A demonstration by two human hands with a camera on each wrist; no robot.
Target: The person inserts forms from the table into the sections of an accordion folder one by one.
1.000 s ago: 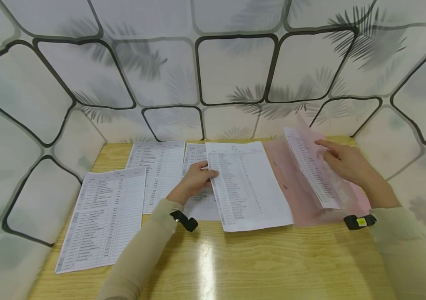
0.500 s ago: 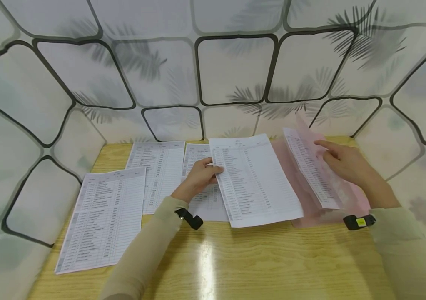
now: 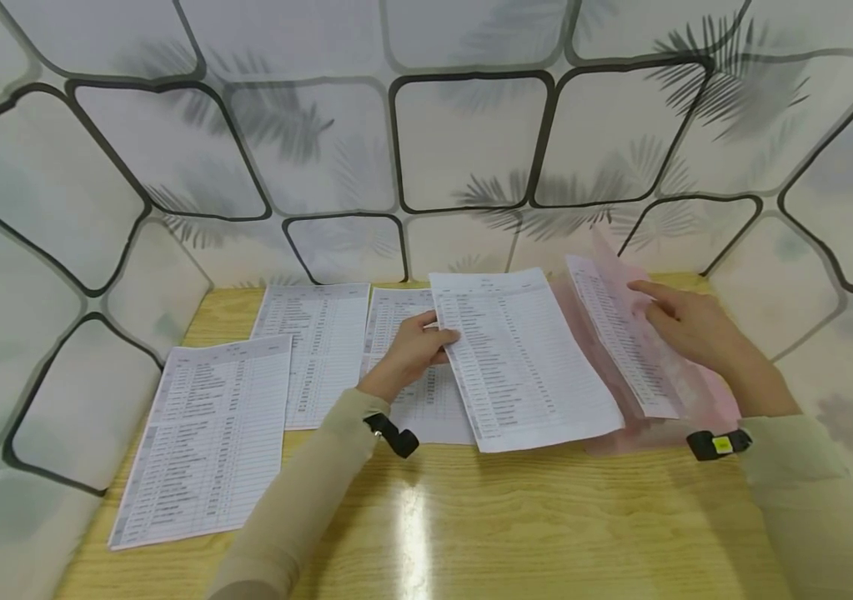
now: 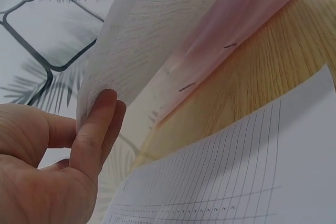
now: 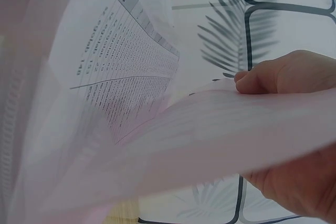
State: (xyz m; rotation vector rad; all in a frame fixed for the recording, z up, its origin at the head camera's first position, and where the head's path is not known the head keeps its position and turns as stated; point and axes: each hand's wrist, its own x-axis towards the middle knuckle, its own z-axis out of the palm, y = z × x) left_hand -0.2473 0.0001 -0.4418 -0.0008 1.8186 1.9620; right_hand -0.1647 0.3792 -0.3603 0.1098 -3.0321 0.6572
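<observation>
My left hand [image 3: 413, 354] pinches the left edge of a printed paper sheet [image 3: 531, 358] between thumb and fingers. In the left wrist view the sheet [image 4: 142, 40] stands raised at a tilt, its edge in that grip. To the right, my right hand [image 3: 689, 325] holds up the cover of a pink translucent folder [image 3: 720, 396]. Its thumb [image 5: 254, 80] lies on one side of the pink film [image 5: 173, 161], the other fingers behind it. Inside the folder another printed sheet [image 3: 624, 350] leans at a slant. The lifted paper hides part of the folder.
Three more printed sheets lie on the wooden table [image 3: 546, 533]: one at the front left [image 3: 204, 433], one behind it [image 3: 324, 333], and one partly under my left hand [image 3: 384, 325]. A patterned wall [image 3: 471, 142] encloses the back and sides.
My left hand has carried the pinched sheet a little to the right, toward the folder, uncovering more of the paper beneath. My right hand keeps its place at the folder cover.
</observation>
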